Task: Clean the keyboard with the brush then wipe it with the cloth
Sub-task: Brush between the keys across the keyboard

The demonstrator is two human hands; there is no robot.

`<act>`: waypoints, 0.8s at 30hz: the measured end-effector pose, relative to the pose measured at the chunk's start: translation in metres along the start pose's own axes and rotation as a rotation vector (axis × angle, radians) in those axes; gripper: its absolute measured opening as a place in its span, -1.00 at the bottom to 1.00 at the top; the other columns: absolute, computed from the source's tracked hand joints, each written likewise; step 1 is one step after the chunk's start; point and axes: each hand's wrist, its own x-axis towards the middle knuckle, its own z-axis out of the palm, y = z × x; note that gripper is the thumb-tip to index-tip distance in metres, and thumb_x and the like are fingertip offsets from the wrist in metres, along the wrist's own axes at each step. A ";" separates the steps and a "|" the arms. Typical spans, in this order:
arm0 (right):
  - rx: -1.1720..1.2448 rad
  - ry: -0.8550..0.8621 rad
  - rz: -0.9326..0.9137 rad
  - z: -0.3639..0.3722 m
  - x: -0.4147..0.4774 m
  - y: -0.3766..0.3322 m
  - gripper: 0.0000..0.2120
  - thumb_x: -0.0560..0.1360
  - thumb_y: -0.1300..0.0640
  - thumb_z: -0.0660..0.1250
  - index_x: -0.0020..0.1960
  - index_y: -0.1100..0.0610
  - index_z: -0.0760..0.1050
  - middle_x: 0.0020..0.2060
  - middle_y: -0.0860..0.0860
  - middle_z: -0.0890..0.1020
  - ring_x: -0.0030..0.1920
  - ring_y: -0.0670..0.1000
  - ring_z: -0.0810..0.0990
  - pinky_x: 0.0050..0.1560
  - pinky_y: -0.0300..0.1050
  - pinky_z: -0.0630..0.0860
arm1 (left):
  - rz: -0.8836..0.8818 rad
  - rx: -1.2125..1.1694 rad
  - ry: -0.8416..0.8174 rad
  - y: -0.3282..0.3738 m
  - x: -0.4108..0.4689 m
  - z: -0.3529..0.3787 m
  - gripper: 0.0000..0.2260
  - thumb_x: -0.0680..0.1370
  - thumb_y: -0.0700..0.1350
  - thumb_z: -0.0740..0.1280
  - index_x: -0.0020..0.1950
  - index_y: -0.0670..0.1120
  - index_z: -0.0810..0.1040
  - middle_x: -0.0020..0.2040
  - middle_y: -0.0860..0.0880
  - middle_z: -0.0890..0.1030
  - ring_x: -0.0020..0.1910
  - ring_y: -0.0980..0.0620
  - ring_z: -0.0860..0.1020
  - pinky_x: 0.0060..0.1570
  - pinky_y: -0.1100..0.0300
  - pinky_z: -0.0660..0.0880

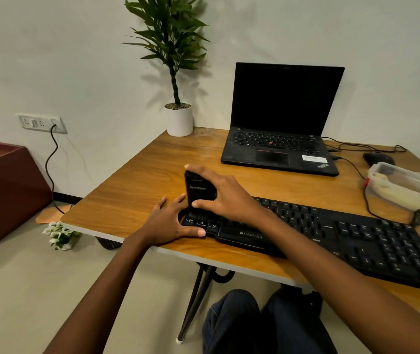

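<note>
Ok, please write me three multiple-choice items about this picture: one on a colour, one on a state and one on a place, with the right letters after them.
1. What colour is the pot?
A) red
B) white
C) blue

2. How is the laptop?
A) shut
B) open, with a lit screen
C) open, with a dark screen

3. Where is the brush?
A) on the laptop
B) beside the pot
C) at the left end of the keyboard

Right letters:
1 B: the pot under the plant is plain white.
2 C: the lid stands up and the screen is black.
3 C: the right hand holds the brush upright near the Ctrl and Alt keys.
</note>
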 end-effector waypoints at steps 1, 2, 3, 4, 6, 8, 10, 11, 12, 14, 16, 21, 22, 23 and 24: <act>0.025 -0.013 0.020 -0.006 -0.006 0.004 -0.30 0.41 0.12 0.43 0.45 -0.09 0.18 0.26 0.07 0.50 0.10 0.01 0.54 -0.05 -0.20 0.57 | -0.008 0.018 -0.005 -0.001 0.000 0.000 0.16 0.02 0.69 0.00 0.51 0.12 0.13 0.54 -0.02 0.15 0.51 0.14 0.04 0.45 0.12 -0.23; 0.037 -0.040 0.044 -0.015 -0.012 0.008 -0.30 0.41 0.12 0.44 0.44 -0.09 0.18 0.27 0.06 0.48 0.11 -0.02 0.52 -0.06 -0.28 0.53 | -0.020 0.037 -0.009 -0.002 0.001 -0.001 0.17 0.01 0.69 -0.01 0.52 0.15 0.04 0.55 -0.04 0.10 0.52 0.11 0.03 0.46 0.11 -0.23; 0.035 -0.079 0.067 -0.025 -0.017 0.011 -0.30 0.40 0.12 0.45 0.43 -0.09 0.19 0.28 0.04 0.47 0.12 -0.05 0.50 -0.04 -0.33 0.47 | -0.031 0.049 -0.014 -0.002 0.001 -0.001 0.17 -0.01 0.69 -0.01 0.53 0.17 -0.01 0.56 -0.05 0.07 0.52 0.10 0.03 0.46 0.11 -0.23; 0.017 -0.127 0.088 -0.037 -0.019 0.015 -0.31 0.39 0.11 0.46 0.42 -0.08 0.21 0.29 0.01 0.46 0.14 -0.08 0.47 -0.01 -0.36 0.42 | -0.040 0.048 -0.016 -0.001 0.001 -0.001 0.18 -0.02 0.69 -0.01 0.53 0.18 -0.03 0.56 -0.06 0.06 0.52 0.09 0.04 0.46 0.11 -0.23; -0.050 -0.209 0.099 -0.052 -0.016 0.016 -0.32 0.37 0.12 0.47 0.40 -0.05 0.26 0.27 -0.07 0.45 0.15 -0.12 0.43 0.02 -0.39 0.36 | -0.046 0.028 -0.010 0.001 0.000 -0.002 0.20 -0.03 0.70 -0.01 0.53 0.18 -0.02 0.56 -0.06 0.07 0.52 0.10 0.04 0.46 0.11 -0.23; -0.095 -0.198 0.070 -0.050 -0.006 0.009 -0.32 0.37 0.11 0.47 0.41 -0.05 0.26 0.24 -0.12 0.45 0.15 -0.11 0.42 0.07 -0.36 0.39 | -0.048 0.031 -0.006 0.001 0.000 -0.002 0.19 -0.03 0.69 0.00 0.53 0.18 -0.01 0.56 -0.06 0.07 0.52 0.09 0.04 0.45 0.12 -0.23; -0.106 -0.092 0.032 -0.031 0.002 0.003 -0.29 0.39 0.08 0.45 0.43 -0.11 0.19 0.30 -0.04 0.45 0.17 -0.01 0.47 0.10 -0.12 0.51 | -0.040 0.031 -0.001 0.000 0.000 -0.001 0.19 -0.01 0.69 0.01 0.53 0.15 0.02 0.56 -0.05 0.08 0.52 0.09 0.03 0.44 0.14 -0.23; -0.089 -0.032 0.024 -0.020 0.004 0.001 -0.29 0.40 0.07 0.44 0.44 -0.12 0.17 0.31 0.01 0.46 0.15 0.02 0.50 0.05 -0.05 0.55 | -0.029 0.025 0.003 0.000 0.001 0.000 0.18 0.00 0.69 0.01 0.53 0.12 0.07 0.55 -0.04 0.11 0.52 0.11 0.03 0.44 0.14 -0.23; -0.058 0.008 0.021 -0.011 0.004 -0.001 -0.29 0.40 0.08 0.44 0.44 -0.11 0.16 0.29 0.05 0.47 0.10 0.02 0.53 -0.01 -0.04 0.58 | -0.017 0.018 0.009 -0.001 0.001 0.000 0.18 0.01 0.69 0.02 0.52 0.10 0.13 0.55 -0.03 0.14 0.52 0.13 0.03 0.44 0.14 -0.23; -0.001 0.032 0.009 -0.001 0.001 0.001 -0.29 0.40 0.11 0.44 0.44 -0.08 0.18 0.26 0.07 0.51 0.05 0.02 0.56 -0.05 -0.05 0.60 | -0.004 0.007 0.014 -0.001 0.001 0.001 0.16 0.01 0.69 0.02 0.50 0.10 0.18 0.54 -0.01 0.17 0.51 0.15 0.04 0.44 0.13 -0.22; 0.044 0.010 0.021 -0.006 -0.006 0.007 -0.29 0.39 0.12 0.45 0.44 -0.07 0.20 0.25 0.06 0.51 0.08 0.02 0.56 -0.03 -0.10 0.59 | -0.014 0.017 0.007 0.000 0.000 0.000 0.18 0.00 0.69 0.01 0.52 0.13 0.09 0.55 -0.04 0.13 0.52 0.14 0.02 0.45 0.13 -0.22; -0.008 -0.215 0.089 -0.046 -0.012 0.021 -0.31 0.37 0.14 0.48 0.40 -0.07 0.25 0.28 -0.03 0.46 0.17 -0.09 0.45 0.10 -0.27 0.39 | -0.042 0.022 -0.002 0.003 -0.002 -0.003 0.20 -0.04 0.70 0.00 0.52 0.18 -0.01 0.55 -0.07 0.09 0.52 0.11 0.03 0.46 0.11 -0.22; -0.035 -0.233 0.086 -0.049 -0.009 0.020 -0.32 0.35 0.13 0.48 0.39 -0.06 0.27 0.28 -0.05 0.46 0.20 -0.08 0.44 0.14 -0.24 0.38 | -0.043 0.027 -0.003 0.004 -0.002 -0.003 0.21 -0.05 0.70 -0.01 0.52 0.18 -0.01 0.55 -0.07 0.09 0.52 0.10 0.04 0.47 0.11 -0.21; -0.053 -0.229 0.077 -0.049 -0.004 0.018 -0.32 0.35 0.12 0.49 0.38 -0.06 0.28 0.28 -0.06 0.46 0.21 -0.06 0.44 0.17 -0.20 0.39 | -0.042 0.031 -0.002 0.004 -0.002 -0.003 0.21 -0.05 0.70 -0.01 0.52 0.18 -0.01 0.55 -0.07 0.09 0.52 0.09 0.04 0.47 0.11 -0.21; -0.063 -0.201 0.068 -0.044 0.000 0.015 -0.32 0.35 0.11 0.48 0.39 -0.07 0.27 0.28 -0.06 0.46 0.22 -0.04 0.44 0.18 -0.15 0.41 | -0.043 0.033 0.001 0.004 -0.002 -0.003 0.21 -0.05 0.70 -0.01 0.52 0.17 -0.01 0.55 -0.07 0.09 0.52 0.08 0.04 0.47 0.10 -0.21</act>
